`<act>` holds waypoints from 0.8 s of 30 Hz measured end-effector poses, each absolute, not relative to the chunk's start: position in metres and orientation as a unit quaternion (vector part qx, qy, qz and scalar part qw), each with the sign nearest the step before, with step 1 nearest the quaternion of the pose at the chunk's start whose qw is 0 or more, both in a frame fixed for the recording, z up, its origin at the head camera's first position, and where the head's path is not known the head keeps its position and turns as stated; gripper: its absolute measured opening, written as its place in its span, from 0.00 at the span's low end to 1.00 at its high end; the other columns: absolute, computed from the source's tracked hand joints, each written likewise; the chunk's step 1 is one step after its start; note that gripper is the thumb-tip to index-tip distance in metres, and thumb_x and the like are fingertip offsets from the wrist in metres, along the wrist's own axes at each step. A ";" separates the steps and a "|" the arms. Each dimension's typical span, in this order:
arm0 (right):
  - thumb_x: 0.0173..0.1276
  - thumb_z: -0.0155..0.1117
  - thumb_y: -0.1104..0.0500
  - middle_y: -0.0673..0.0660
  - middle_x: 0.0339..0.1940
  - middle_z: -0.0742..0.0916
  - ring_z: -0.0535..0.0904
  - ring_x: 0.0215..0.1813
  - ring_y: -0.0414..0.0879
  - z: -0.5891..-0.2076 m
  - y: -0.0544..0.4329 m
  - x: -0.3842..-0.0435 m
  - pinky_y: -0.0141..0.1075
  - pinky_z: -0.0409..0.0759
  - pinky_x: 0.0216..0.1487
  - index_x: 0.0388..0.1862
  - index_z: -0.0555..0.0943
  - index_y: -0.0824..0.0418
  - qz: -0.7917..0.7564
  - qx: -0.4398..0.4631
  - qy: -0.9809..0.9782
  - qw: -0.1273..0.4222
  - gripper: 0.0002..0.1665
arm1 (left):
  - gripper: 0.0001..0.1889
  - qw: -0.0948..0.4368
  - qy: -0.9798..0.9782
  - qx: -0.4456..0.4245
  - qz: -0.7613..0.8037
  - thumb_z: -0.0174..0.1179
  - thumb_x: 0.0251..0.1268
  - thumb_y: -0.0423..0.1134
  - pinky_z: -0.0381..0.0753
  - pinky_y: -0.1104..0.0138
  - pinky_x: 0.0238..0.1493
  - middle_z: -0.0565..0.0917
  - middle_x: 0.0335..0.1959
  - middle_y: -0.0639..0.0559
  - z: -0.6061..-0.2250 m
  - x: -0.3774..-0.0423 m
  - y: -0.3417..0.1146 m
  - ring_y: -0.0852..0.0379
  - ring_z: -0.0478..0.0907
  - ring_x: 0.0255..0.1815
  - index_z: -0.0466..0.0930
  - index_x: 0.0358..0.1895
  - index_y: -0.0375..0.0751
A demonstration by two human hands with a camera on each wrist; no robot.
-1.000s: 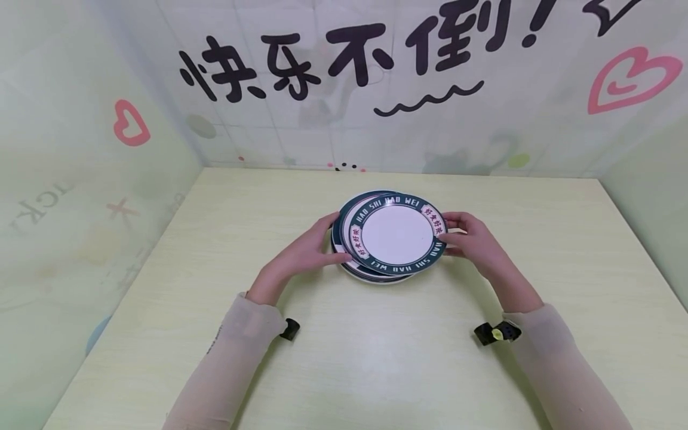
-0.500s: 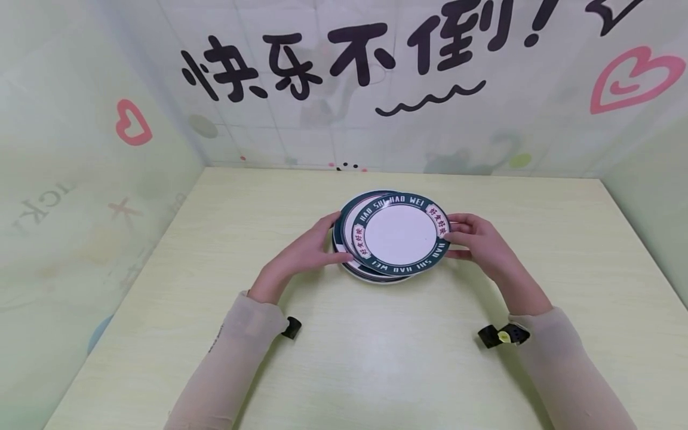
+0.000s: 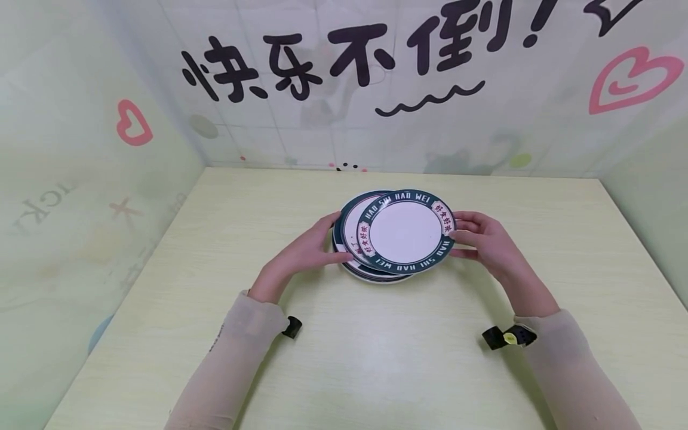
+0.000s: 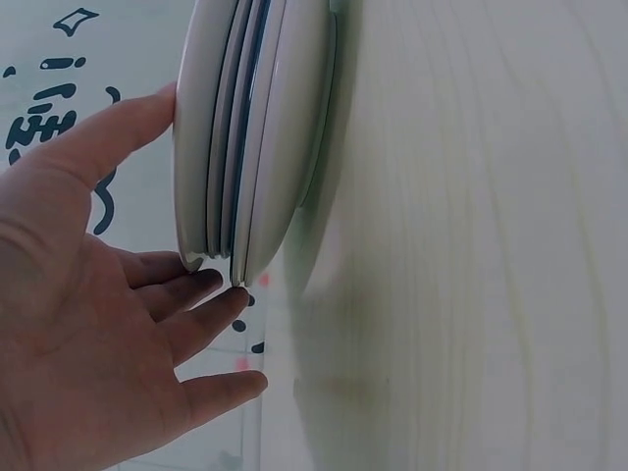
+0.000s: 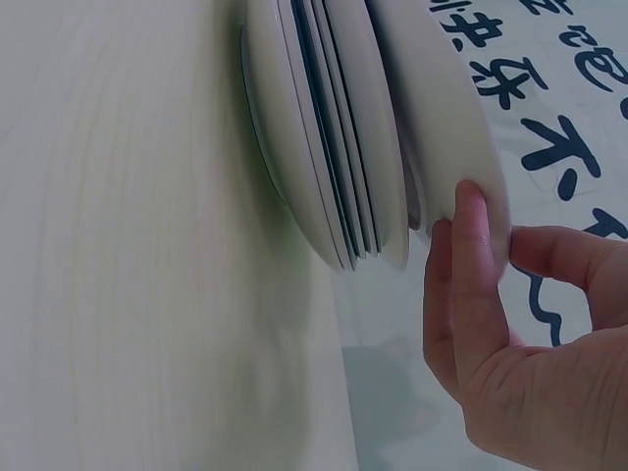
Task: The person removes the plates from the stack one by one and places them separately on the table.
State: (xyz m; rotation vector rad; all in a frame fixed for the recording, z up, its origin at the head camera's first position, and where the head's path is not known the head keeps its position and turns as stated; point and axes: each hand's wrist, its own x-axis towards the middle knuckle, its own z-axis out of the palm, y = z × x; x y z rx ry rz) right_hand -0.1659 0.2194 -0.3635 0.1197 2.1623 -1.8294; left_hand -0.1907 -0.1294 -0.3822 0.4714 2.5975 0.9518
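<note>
A round plate (image 3: 405, 232) with a white centre and a dark green lettered rim lies tilted and offset to the right on a stack of similar plates (image 3: 352, 206). My right hand (image 3: 485, 239) pinches its right rim, the thumb on top and fingers beneath, as the right wrist view shows (image 5: 535, 363). That rim is raised off the stack, leaving a gap. At the left side of the stack my left hand (image 3: 303, 248) touches the edges with spread, relaxed fingers. In the left wrist view its thumb and some fingertips meet the plates' rims (image 4: 221, 128).
The stack stands on a pale wood-grain table (image 3: 344, 352). Behind rises a printed backdrop (image 3: 301, 131) with large dark characters. A side panel (image 3: 70, 197) with a pink heart borders the left. Each wrist bears a black device (image 3: 507, 337).
The top plate has slid to the right across the stack, drawn by my right hand, baring more of the plate beneath. My left hand stays at the stack's left edge.
</note>
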 end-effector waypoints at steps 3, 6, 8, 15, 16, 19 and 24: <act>0.75 0.58 0.61 0.45 0.49 0.80 0.83 0.43 0.33 -0.362 0.221 -0.165 0.31 0.88 0.46 0.76 0.58 0.67 -0.644 0.041 0.750 0.147 0.36 | 0.54 0.165 0.914 0.167 0.332 0.69 0.60 0.53 0.53 0.50 0.82 0.51 0.82 0.43 -0.382 -0.191 -0.129 0.44 0.48 0.83 0.43 0.81 0.41; 0.74 0.59 0.62 0.44 0.47 0.81 0.83 0.42 0.33 -0.360 0.222 -0.164 0.30 0.88 0.45 0.75 0.58 0.68 -0.654 0.041 0.742 0.142 0.35 | 0.54 0.167 0.914 0.166 0.330 0.69 0.61 0.53 0.53 0.50 0.82 0.51 0.82 0.43 -0.382 -0.191 -0.130 0.44 0.48 0.83 0.43 0.81 0.41; 0.74 0.59 0.63 0.44 0.47 0.82 0.83 0.42 0.34 -0.358 0.223 -0.164 0.30 0.88 0.45 0.75 0.58 0.68 -0.663 0.041 0.735 0.139 0.35 | 0.53 0.168 0.914 0.165 0.330 0.69 0.61 0.53 0.53 0.51 0.82 0.51 0.82 0.43 -0.382 -0.192 -0.130 0.44 0.48 0.83 0.43 0.81 0.41; 0.73 0.60 0.62 0.46 0.48 0.81 0.83 0.43 0.35 -0.354 0.228 -0.166 0.30 0.89 0.44 0.72 0.61 0.65 -0.680 0.047 0.721 0.126 0.33 | 0.53 0.168 0.916 0.164 0.326 0.69 0.61 0.53 0.52 0.51 0.83 0.51 0.82 0.43 -0.380 -0.191 -0.129 0.44 0.48 0.83 0.43 0.81 0.41; 0.73 0.60 0.62 0.46 0.48 0.81 0.83 0.43 0.35 -0.353 0.229 -0.166 0.30 0.89 0.44 0.72 0.61 0.65 -0.681 0.049 0.720 0.125 0.33 | 0.53 0.168 0.916 0.164 0.326 0.69 0.61 0.53 0.52 0.51 0.83 0.51 0.82 0.43 -0.380 -0.191 -0.129 0.44 0.48 0.83 0.44 0.81 0.41; 0.73 0.61 0.61 0.46 0.48 0.80 0.82 0.43 0.35 -0.353 0.230 -0.166 0.30 0.88 0.44 0.72 0.61 0.64 -0.685 0.053 0.716 0.124 0.33 | 0.53 0.169 0.915 0.163 0.328 0.69 0.61 0.53 0.52 0.52 0.83 0.51 0.82 0.43 -0.380 -0.191 -0.130 0.45 0.48 0.83 0.44 0.81 0.41; 0.73 0.62 0.60 0.46 0.48 0.81 0.82 0.44 0.35 -0.352 0.233 -0.166 0.29 0.88 0.44 0.74 0.60 0.63 -0.685 0.059 0.717 0.119 0.35 | 0.53 0.168 0.915 0.165 0.328 0.69 0.61 0.53 0.52 0.51 0.83 0.51 0.82 0.43 -0.380 -0.191 -0.130 0.45 0.48 0.83 0.44 0.81 0.40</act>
